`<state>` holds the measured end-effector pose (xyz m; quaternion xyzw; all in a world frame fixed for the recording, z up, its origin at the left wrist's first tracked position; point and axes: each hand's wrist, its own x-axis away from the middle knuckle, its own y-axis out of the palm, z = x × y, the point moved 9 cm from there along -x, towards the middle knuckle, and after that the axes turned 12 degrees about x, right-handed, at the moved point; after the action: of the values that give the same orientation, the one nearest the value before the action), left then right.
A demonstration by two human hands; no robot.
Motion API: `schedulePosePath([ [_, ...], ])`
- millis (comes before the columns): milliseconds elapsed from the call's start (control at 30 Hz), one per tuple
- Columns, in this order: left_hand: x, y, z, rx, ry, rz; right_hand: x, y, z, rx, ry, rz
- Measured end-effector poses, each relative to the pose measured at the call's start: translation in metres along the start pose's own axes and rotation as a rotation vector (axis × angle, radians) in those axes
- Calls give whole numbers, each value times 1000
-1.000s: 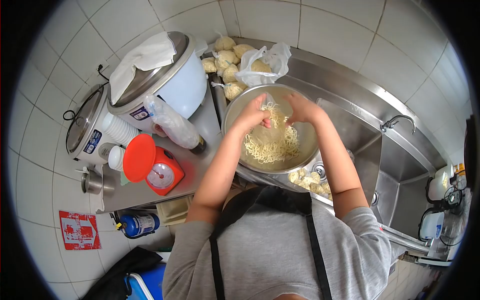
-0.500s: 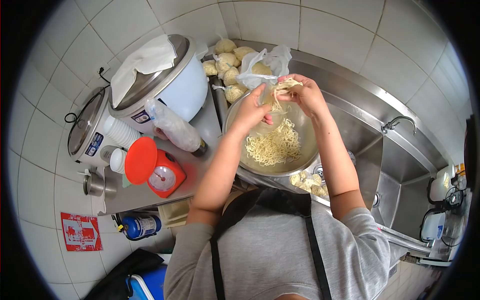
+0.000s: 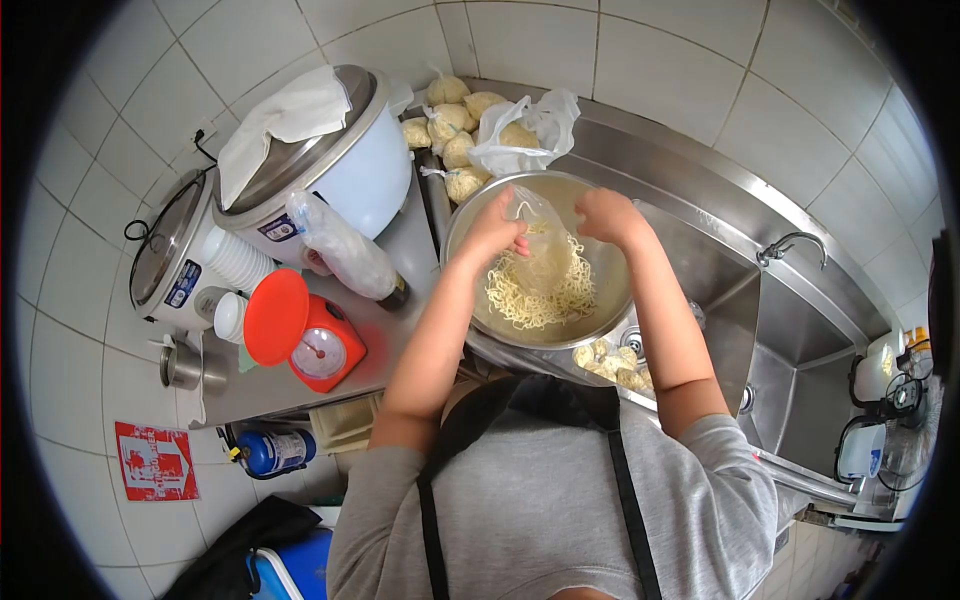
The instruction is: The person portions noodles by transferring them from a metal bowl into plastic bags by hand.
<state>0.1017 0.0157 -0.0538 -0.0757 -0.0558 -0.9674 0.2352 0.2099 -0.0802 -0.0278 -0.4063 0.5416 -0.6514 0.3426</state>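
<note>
Dropping from its higher position of half a second earlier, where it was lifting a bunch of strands, the right hand (image 3: 606, 217) is now hovering over the far right part of the steel bowl (image 3: 612, 288), near the inner rim. Its fingers are curling inward; whether they are enclosing anything, one cannot tell. Opposite, the left hand (image 3: 498, 234) is grasping a clear plastic bag (image 3: 543, 258) by its upper side, thumb and fingers pinching the film. From this grip the bag is hanging between the two hands, its lower end overlapping the noodles (image 3: 568, 306) in view; contact with them cannot be judged. The noodles are lying in the bowl below both hands, forming a loose, tangled mound of thin, pale yellow, curly strands. The bag is appearing thin, translucent and slightly crumpled, with a rounded lower end. The bowl is showing a wide, round, smooth wall with a dull metallic sheen. Beyond its far left rim, knotted bags (image 3: 450, 122) are bulging into rough spheres, and beside them a white plastic bag (image 3: 552, 125) is standing in soft creases. To the left, a red scale (image 3: 325, 345) is presenting a round dial and a smooth disc-shaped pan.
</note>
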Motion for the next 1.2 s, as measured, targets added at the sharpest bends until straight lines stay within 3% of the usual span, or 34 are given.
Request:
schedulePosePath([
  [100, 5, 5, 11, 37, 62, -33, 2, 64, -20, -22, -122, -383],
  [200, 8, 9, 21, 84, 82, -57, -30, 143, -10, -839, 4, -290],
  [267, 12, 4, 30, 136, 124, -34, -49, 144, 1, -1047, -66, -271],
  [333, 15, -8, 35, 132, 130, -28, -40, 105, 4, -1273, -79, -249],
  [467, 19, -10, 40, 112, 127, -43, -9, -28, -2, -1596, -349, -77],
  [567, 20, 0, 41, 136, 88, -93, -7, -76, -11, -1739, -394, 20],
  [667, 20, 5, 42, 146, 87, -135, -14, -73, -40, -1579, -484, 2],
  [767, 23, -2, 38, 29, 86, -114, -15, -48, -60, -881, -488, 102],
  [800, 23, -7, 35, -30, 82, -97, -10, -52, -57, -639, -465, 327],
  [900, 16, -19, -1, -456, -138, -191, -24, -31, -43, -140, -167, 101],
  [1000, 10, -26, -5, -580, -188, -19, -6, -43, -47, -85, -117, 58],
  [1200, -3, -37, -32, -153, -55, 277, -5, -49, -32, -199, -219, 117],
])
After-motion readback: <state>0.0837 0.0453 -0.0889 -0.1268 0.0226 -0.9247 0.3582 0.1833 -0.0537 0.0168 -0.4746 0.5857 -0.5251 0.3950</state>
